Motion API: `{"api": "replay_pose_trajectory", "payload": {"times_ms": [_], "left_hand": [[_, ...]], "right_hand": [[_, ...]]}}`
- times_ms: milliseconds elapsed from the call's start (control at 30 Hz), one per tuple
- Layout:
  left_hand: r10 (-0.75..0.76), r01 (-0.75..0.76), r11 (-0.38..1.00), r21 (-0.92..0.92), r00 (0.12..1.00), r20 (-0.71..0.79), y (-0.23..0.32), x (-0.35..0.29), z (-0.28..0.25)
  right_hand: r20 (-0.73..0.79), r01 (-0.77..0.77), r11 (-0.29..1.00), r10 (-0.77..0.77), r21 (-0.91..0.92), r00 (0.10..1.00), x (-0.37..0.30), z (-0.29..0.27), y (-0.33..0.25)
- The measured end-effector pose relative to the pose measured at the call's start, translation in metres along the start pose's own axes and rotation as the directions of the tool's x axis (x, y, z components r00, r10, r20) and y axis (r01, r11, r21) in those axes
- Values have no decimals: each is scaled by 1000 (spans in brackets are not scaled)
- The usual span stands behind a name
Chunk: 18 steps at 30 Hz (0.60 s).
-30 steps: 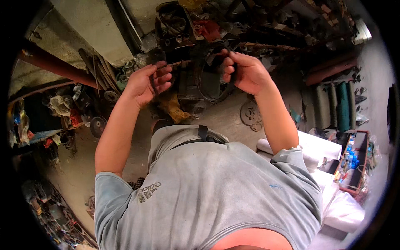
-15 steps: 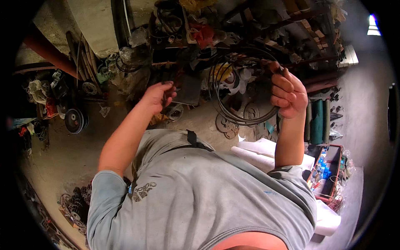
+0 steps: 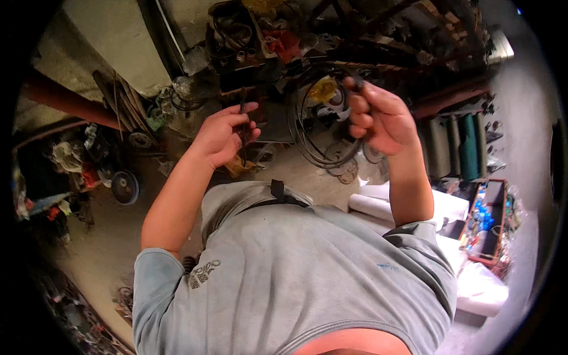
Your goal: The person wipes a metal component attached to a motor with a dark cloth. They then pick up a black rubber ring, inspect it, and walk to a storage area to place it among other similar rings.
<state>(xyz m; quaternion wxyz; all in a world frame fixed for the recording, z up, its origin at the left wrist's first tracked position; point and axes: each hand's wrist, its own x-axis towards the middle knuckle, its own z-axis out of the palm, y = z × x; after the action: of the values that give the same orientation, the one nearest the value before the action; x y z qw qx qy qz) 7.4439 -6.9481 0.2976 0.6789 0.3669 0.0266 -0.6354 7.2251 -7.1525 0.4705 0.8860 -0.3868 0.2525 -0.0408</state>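
Observation:
A loose coil of dark cable (image 3: 315, 158) hangs in front of me from my right hand (image 3: 387, 121). That hand's thumb and fingers close on the upper right of the loops. My left hand (image 3: 222, 137) is level with the coil, to its left and apart from it. Its fingers are curled round a thin dark tool (image 3: 243, 109), which stands nearly upright; its kind is too dim to make out.
White rolls (image 3: 370, 207) lie to the right, beside a red-framed box (image 3: 503, 219) holding blue items. Green and grey rolls (image 3: 469, 148) stand farther back. A cluttered shelf (image 3: 260, 44) fills the far side. A wheel (image 3: 125, 187) stands at left.
My right hand has moved left with the coil, bringing it nearer my left hand. My left hand has shifted slightly right, and the dark tool in it now shows more plainly. The view has shifted.

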Motion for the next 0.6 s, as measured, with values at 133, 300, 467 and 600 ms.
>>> {"api": "replay_pose_trajectory", "payload": {"times_ms": [133, 300, 467, 600], "left_hand": [[22, -19, 997, 79, 999, -35, 36, -30, 9], [95, -76, 957, 279, 994, -54, 80, -66, 10], [245, -132, 820, 556, 960, -133, 104, -90, 22], [277, -168, 789, 590, 956, -97, 114, -102, 33]], "right_hand": [[27, -65, 996, 64, 64, 998, 24, -16, 30], [90, -63, 988, 50, 141, 995, 43, -21, 63], [114, -52, 980, 30, 192, 993, 55, -19, 80], [143, -60, 984, 36, 168, 989, 65, -16, 90]]}}
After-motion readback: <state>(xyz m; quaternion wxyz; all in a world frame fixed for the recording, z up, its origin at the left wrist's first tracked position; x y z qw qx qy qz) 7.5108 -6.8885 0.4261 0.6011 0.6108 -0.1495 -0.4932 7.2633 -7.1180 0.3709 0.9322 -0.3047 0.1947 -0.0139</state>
